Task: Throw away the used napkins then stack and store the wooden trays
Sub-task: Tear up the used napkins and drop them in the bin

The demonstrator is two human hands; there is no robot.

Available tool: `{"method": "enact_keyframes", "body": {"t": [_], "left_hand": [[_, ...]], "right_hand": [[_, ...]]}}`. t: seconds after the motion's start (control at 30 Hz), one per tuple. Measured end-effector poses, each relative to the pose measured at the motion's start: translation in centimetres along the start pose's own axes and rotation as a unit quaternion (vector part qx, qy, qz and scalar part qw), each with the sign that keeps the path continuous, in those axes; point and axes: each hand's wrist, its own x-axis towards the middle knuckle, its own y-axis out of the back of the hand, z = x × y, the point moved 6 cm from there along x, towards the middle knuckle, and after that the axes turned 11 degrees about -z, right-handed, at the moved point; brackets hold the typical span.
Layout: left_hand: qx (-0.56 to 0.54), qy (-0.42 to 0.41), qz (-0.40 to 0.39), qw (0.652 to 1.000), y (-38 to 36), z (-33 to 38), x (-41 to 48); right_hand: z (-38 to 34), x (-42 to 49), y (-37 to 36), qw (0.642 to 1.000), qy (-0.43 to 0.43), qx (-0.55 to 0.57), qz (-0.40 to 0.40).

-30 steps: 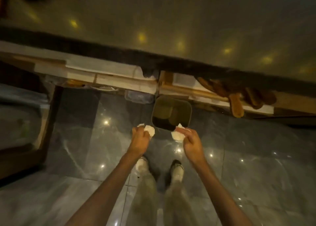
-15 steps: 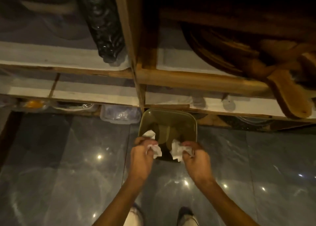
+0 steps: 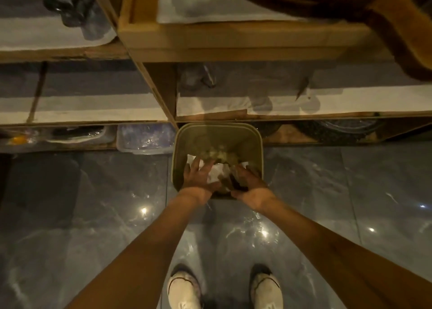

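Note:
A square olive-green bin [image 3: 218,131] stands on the floor against the wooden shelving. Both my hands reach into its near half. My left hand [image 3: 198,175] has its fingers spread, and my right hand [image 3: 249,180] is also spread, slightly blurred. White crumpled napkins [image 3: 216,170] lie loose inside the bin between and under my hands, on top of other waste. Dark wooden boards [image 3: 397,28] rest on the upper right shelf.
Wooden shelves [image 3: 233,49] lined with white paper rise behind the bin. A clear plastic container [image 3: 145,138] sits on the lowest level to the left of the bin. A black bag [image 3: 67,2] lies upper left. My white shoes [image 3: 184,287] stand on glossy grey tiles.
I have bent lower toward the bin. Both hands pushed down into it and spread apart, letting go of the napkins, which now lie in the bin.

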Motion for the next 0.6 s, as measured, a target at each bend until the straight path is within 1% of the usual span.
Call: {"method": "enact_keyframes", "body": {"t": [0.03, 0.1, 0.2, 0.27, 0.33, 0.4, 0.5, 0.53, 0.6], "left_hand": [[0.03, 0.005, 0.0, 1.0, 0.0, -0.1, 0.0], [0.089, 0.01, 0.0, 0.996, -0.1, 0.0, -0.7], [0.125, 0.016, 0.03, 0.992, 0.7, 0.4, -3.6], [0.144, 0.019, 0.03, 0.989, 2.0, 0.9, -6.2], [0.147, 0.017, 0.026, 0.989, 3.5, 1.7, -9.0], [0.147, 0.017, 0.03, 0.989, 5.4, 2.6, -12.7], [0.162, 0.043, 0.019, 0.986, 8.7, 3.7, -19.0], [0.162, 0.052, 0.011, 0.985, 9.8, 3.9, -21.2], [0.155, 0.045, 0.028, 0.987, 12.5, 4.8, -25.6]], "right_hand": [[0.1, -0.5, 0.3, 1.0, 0.008, 0.0, 0.005], [-0.4, -1.9, 1.1, 0.999, 0.034, -0.035, 0.017], [-2.3, -5.7, 2.6, 0.99, 0.057, -0.123, 0.039], [-3.5, -8.7, 3.5, 0.978, 0.054, -0.193, 0.048], [-4.6, -11.7, 4.1, 0.972, 0.064, -0.221, 0.048], [-6.0, -14.7, 4.8, 0.967, 0.07, -0.243, 0.031], [-8.5, -19.8, 6.2, 0.959, 0.052, -0.279, 0.0], [-9.8, -21.7, 6.7, 0.956, 0.058, -0.288, -0.001], [-12.9, -25.9, 8.0, 0.953, 0.075, -0.293, 0.019]]}}
